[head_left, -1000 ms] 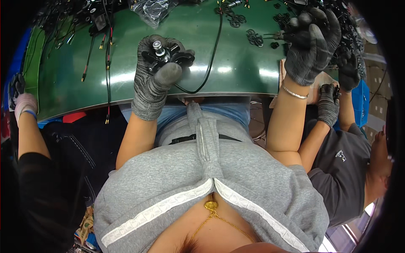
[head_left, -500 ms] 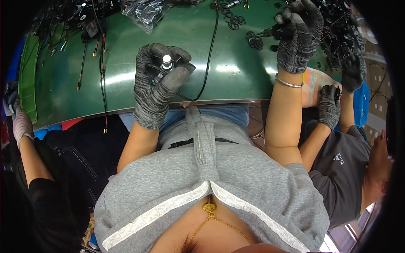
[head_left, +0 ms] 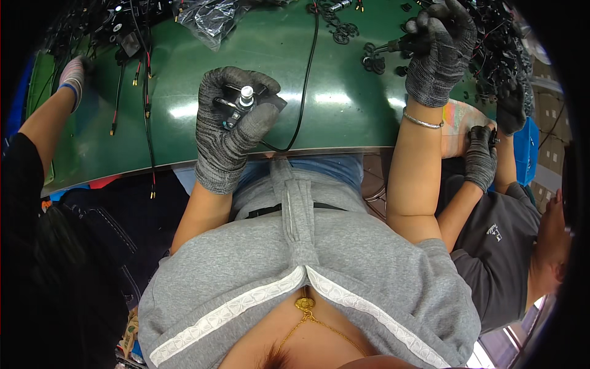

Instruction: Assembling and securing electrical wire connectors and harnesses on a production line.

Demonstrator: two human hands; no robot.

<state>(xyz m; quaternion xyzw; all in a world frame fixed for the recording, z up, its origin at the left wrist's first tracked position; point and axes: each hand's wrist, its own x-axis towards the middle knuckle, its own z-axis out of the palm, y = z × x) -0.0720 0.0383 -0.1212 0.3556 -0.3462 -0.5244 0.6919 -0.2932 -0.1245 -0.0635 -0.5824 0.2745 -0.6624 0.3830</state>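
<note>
My left hand (head_left: 232,129), in a grey-black knit glove, is closed around a small black part with a shiny metal cylinder (head_left: 247,93) sticking up. A black cable (head_left: 302,111) emerges beside this hand and curves up across the table. At the upper right, my right hand (head_left: 437,58), gloved alike, is closed on a dark tool with thin prongs (head_left: 393,46); its exact kind is unclear. The prongs point left, by a small cluster of black rings (head_left: 372,63) on the green table.
Black parts and wires (head_left: 501,49) are heaped at the right, more (head_left: 92,24) at the far left. A clear plastic bag (head_left: 212,21) lies at the back. Connector leads (head_left: 149,123) hang over the front edge. Co-workers' hands (head_left: 74,77) (head_left: 480,157) are on both sides.
The co-worker on the left has reached forward, bringing a hand over the table's left end. My two hands have barely shifted and keep their holds.
</note>
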